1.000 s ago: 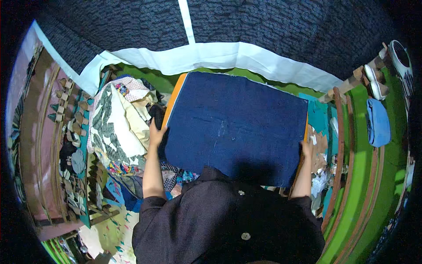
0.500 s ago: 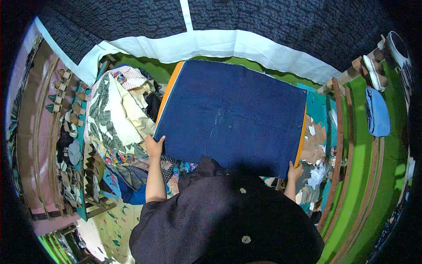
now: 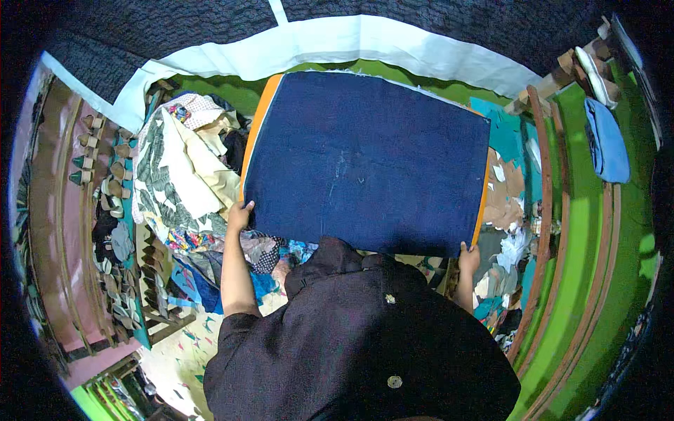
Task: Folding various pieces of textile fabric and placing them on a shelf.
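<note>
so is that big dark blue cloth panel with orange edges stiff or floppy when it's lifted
The big dark blue cloth panel with orange edges probably holds fairly stiff: it spans flat between the left hand and right hand without visible sagging. Likely light, since only its corners are pinched.

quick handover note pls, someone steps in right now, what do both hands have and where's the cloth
Left hand: grips the near left corner of the dark blue cloth.
Right hand: grips its near right corner.
Cloth: spread flat and wide in front of the person, orange edging along both sides.
Around it: pile of mixed fabric to the left, scraps to the right.
Done: cloth is opened out. Left: it is not folded and remains in both hands.
</note>
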